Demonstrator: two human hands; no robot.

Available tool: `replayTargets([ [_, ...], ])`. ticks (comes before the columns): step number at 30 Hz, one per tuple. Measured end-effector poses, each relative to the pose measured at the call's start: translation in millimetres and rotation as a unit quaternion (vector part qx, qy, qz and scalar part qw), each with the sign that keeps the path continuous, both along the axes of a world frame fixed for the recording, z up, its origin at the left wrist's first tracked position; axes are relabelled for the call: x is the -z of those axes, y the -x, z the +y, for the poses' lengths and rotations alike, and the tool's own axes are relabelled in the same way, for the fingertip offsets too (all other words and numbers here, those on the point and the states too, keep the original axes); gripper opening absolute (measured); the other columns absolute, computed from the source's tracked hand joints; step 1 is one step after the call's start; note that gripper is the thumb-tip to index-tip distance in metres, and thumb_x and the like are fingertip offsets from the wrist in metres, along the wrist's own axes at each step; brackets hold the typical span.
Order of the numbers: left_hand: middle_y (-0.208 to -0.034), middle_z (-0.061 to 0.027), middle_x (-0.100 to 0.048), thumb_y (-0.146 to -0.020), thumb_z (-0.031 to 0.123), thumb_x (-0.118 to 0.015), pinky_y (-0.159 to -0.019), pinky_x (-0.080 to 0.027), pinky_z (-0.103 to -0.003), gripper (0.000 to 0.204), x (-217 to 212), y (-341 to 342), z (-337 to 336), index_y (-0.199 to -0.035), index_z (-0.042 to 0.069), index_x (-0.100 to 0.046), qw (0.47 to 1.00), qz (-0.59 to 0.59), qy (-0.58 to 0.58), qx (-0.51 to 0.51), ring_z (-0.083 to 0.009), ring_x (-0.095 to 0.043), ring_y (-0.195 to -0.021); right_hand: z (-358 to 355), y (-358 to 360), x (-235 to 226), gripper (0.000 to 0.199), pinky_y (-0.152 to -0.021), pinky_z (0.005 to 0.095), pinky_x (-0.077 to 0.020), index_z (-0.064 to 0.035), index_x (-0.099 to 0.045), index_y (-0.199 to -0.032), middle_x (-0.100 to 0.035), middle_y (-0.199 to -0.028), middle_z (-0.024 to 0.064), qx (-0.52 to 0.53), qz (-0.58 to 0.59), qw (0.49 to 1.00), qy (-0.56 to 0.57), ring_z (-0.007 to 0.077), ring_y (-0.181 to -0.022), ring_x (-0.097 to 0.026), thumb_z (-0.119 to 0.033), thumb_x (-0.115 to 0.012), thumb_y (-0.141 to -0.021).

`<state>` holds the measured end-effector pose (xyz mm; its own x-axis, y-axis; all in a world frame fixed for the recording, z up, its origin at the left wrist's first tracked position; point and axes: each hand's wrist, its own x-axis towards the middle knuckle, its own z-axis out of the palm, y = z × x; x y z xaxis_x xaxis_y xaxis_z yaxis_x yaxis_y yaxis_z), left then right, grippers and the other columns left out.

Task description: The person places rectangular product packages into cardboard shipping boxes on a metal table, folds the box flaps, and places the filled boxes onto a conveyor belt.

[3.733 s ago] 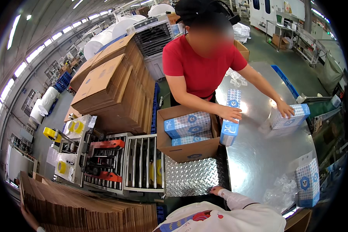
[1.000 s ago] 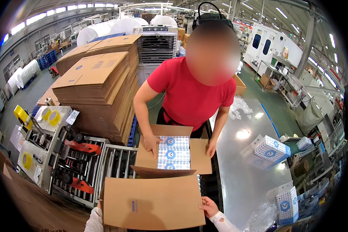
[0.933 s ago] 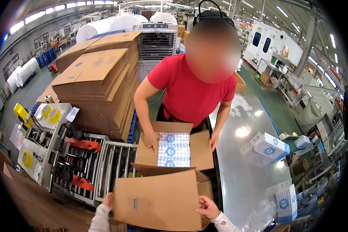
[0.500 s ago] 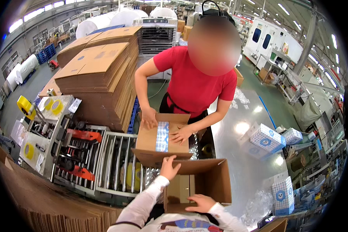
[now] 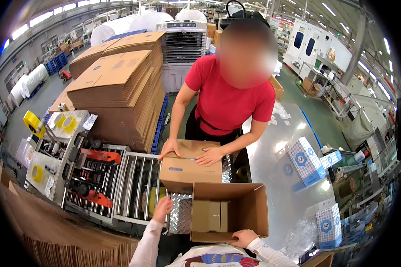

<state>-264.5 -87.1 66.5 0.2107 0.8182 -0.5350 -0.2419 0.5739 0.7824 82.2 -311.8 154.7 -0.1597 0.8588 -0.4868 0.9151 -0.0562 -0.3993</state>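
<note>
An open, empty cardboard box (image 5: 229,190) stands in front of me, its bottom showing inside. My right hand (image 5: 244,239) is on the box's near rim, fingers curled over the edge. Left of the box, my left hand (image 5: 163,209) hovers with fingers apart, holding nothing, beside the tread-plate surface (image 5: 180,213) and the roller conveyor (image 5: 133,187). Just beyond is a second cardboard box (image 5: 191,171) with its top flaps folded down. A co-worker in a red shirt (image 5: 231,98) presses both hands on that box's top.
Flat cardboard stacks (image 5: 116,80) rise at the far left. A taping machine (image 5: 93,178) with orange arms straddles the rollers, near yellow tape rolls (image 5: 36,173). On the metal table (image 5: 272,155) at right stand blue-and-white packages (image 5: 305,162) and clear plastic film (image 5: 296,238).
My left hand has left the co-worker's box flap and moved down and left. My right hand has settled on the near rim. The co-worker's box flaps have closed; a package at right now stands upright.
</note>
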Motion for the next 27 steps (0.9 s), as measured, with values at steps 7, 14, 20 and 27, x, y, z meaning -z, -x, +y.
replayTargets([
  [7,-0.117,-0.0215,-0.057,-0.088,0.042,-0.064,-0.093,-0.046,-0.049,0.049,-78.7,-151.2,45.5,-0.118,0.003,-0.059,0.674,0.445,-0.559,0.187,-0.0406,-0.052,-0.110,6.3,1.7,-11.6,0.048,-0.076,0.0423,-0.0561,-0.0096,-0.074,-0.088,-0.071,-0.085,0.0135,-0.001,0.018,0.999,-0.051,0.0331,-0.083,-0.069,-0.056,-0.068,-0.078],
  [14,-0.105,-0.0176,-0.061,-0.082,0.043,-0.070,-0.080,-0.049,-0.046,0.051,-65.1,-173.4,34.5,-0.114,0.005,-0.061,0.622,0.504,-0.559,0.215,-0.0366,-0.056,-0.100,-5.5,-10.9,-23.4,0.034,-0.079,0.0407,-0.0528,-0.0075,-0.071,-0.089,-0.070,-0.091,0.0135,-0.015,0.081,0.989,-0.126,0.0308,-0.088,-0.066,-0.041,-0.068,-0.083],
  [20,-0.112,-0.0108,-0.060,-0.083,0.044,-0.070,-0.099,-0.034,-0.052,0.054,-74.2,-175.2,12.5,-0.121,0.006,-0.059,0.533,0.563,-0.601,0.194,-0.0308,-0.052,-0.108,25.2,-172.7,-40.4,0.033,-0.089,0.0413,-0.0507,-0.0056,-0.067,-0.105,-0.066,-0.110,0.0156,0.212,0.119,0.881,-0.406,0.0350,-0.101,-0.062,-0.025,-0.074,-0.080],
  [27,-0.113,-0.0156,-0.068,-0.096,0.063,-0.041,-0.095,-0.044,-0.048,0.064,-127.3,-291.0,38.3,-0.110,0.007,-0.068,0.617,0.391,-0.336,0.594,-0.0388,-0.060,-0.110,66.6,-565.9,15.2,0.111,-0.117,0.0458,-0.0244,-0.0009,-0.023,-0.152,-0.028,-0.154,0.0266,0.479,-0.215,0.823,-0.217,0.0433,-0.139,-0.032,-0.054,-0.075,-0.069],
])
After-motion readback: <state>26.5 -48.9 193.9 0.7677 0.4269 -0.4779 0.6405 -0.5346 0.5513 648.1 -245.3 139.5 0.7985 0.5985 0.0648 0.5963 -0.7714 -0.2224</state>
